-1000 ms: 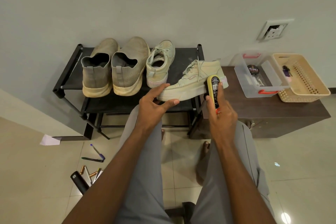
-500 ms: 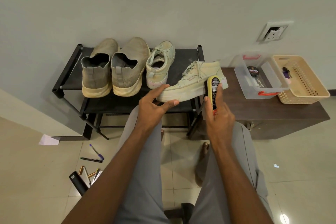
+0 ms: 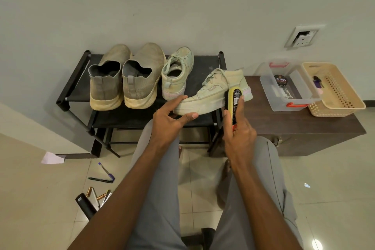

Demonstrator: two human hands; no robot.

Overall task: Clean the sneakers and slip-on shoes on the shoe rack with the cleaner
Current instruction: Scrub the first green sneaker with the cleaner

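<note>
- Here, the left hand grips the toe of a pale green sneaker, raised over the right end of the shoe rack.
- The right hand is closed round the cleaner, its head touching the sneaker's sole edge near the heel.
- Step in hand, by judgement: scrubbing this sneaker.
- Next: stroke along the sole while the toe grip holds firm; the second sneaker and slip-on shoes wait on the rack, far left.
</note>
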